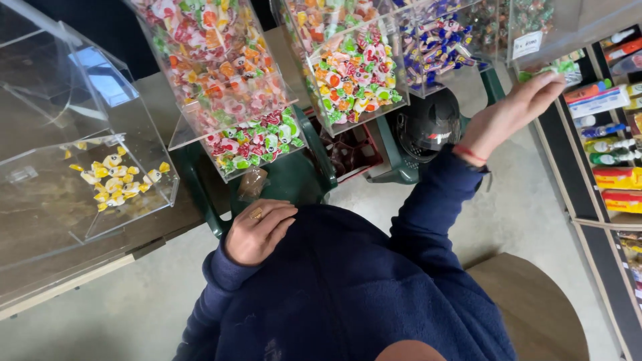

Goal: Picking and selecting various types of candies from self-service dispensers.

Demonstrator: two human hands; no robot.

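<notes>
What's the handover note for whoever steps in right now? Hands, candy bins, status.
Left hand: resting flat against the navy top, ring on one finger, nothing held.
Right hand: raised, fingers extended, at the front edge of the far-right clear bin; whether it holds a green-wrapped candy there cannot be told.
Near-left bin: almost empty, a few yellow-wrapped candies.
Middle bins: full of mixed wrapped candies.
Done: no sign any candy has been moved.
Left: everything the right hand is reaching for.

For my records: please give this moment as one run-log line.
left hand: resting on body | right hand: reaching to green sweets bin
</notes>
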